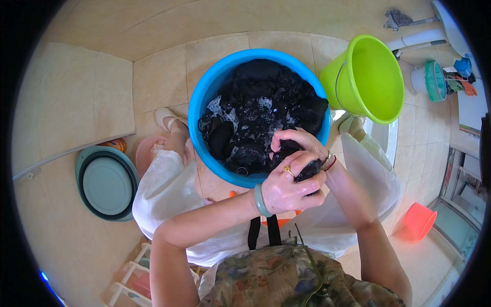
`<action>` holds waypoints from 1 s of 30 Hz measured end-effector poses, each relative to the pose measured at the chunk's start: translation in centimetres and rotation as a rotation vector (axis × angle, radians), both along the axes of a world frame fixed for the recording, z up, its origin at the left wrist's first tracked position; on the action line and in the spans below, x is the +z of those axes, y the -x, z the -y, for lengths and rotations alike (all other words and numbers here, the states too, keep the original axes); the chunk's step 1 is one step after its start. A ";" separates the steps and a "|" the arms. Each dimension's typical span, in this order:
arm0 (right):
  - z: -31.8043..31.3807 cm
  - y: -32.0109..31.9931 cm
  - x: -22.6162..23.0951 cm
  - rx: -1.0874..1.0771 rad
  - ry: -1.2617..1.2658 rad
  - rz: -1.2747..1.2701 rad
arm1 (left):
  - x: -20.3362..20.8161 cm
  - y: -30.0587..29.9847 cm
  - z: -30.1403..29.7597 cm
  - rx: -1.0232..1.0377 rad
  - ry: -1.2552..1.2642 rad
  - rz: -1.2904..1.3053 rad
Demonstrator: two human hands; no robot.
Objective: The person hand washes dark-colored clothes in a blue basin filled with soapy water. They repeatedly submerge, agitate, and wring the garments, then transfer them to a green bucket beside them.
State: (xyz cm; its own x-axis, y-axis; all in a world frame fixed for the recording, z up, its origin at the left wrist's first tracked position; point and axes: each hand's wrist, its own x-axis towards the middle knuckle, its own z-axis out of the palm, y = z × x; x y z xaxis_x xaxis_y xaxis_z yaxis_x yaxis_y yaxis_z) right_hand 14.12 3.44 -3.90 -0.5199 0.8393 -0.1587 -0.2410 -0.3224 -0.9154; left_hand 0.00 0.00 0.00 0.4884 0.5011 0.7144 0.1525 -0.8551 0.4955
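A blue basin [195,130] stands in front of me, full of dark soapy water and soaked black clothes [258,71]. Over its near right rim, my left hand [286,189], with a gold ring and a pale green bangle, is closed round a bunched wet black cloth [308,171]. Just beyond it, my right hand [307,140] has its fingers curled round the same bundle, near the basin's inner edge. White suds [230,112] float among the clothes. Where the bundle ends and the other clothes begin, I cannot tell.
A lime green bucket [335,84] leans at the basin's right. On the left lies a grey-green folding basin [107,187] beside a pink one [147,153]. A coral bucket [420,222] sits at far right, and a white rack [130,276] at lower left.
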 end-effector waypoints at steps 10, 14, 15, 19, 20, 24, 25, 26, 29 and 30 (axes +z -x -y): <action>-1.4 1.3 -0.5 0.110 0.317 0.252 | -1.3 0.5 1.1 -0.050 -0.109 -0.160; -1.2 1.4 -2.0 0.098 0.250 0.292 | -2.5 0.2 1.4 -0.064 -0.132 -0.205; -1.3 1.5 -2.6 0.091 0.239 0.321 | -2.8 0.3 1.2 -0.072 -0.131 -0.208; -1.7 0.9 -2.7 -0.138 0.395 0.367 | -4.1 1.7 -1.5 -0.098 -0.002 -0.115; -1.7 0.3 -3.0 -0.198 0.487 0.271 | -4.2 1.7 -2.1 0.034 0.143 -0.041; -1.6 -1.1 -2.6 -0.347 0.649 -0.156 | -3.9 3.6 -4.9 0.353 1.099 0.351; -1.8 -1.3 -1.9 -0.362 0.620 -0.192 | -3.1 4.3 -5.7 0.246 1.572 0.587; -2.0 -1.8 -1.3 -0.378 0.601 -0.252 | -2.0 5.1 -6.0 0.141 1.798 0.651; -2.4 -1.9 1.0 -0.414 0.437 -0.210 | -2.5 7.2 -5.3 0.164 1.920 0.475; -2.3 -2.0 1.7 -0.433 0.363 -0.153 | -3.3 7.9 -5.2 0.162 2.026 0.443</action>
State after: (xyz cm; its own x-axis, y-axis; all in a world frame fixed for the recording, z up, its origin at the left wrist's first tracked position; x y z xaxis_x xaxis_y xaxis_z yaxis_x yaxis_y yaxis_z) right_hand 16.13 5.70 -2.23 -0.1813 0.8862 -0.4264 -0.5412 -0.4519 -0.7091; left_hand -7.93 5.25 -3.25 0.3580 0.5634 -0.7446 -0.2127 0.8257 0.5225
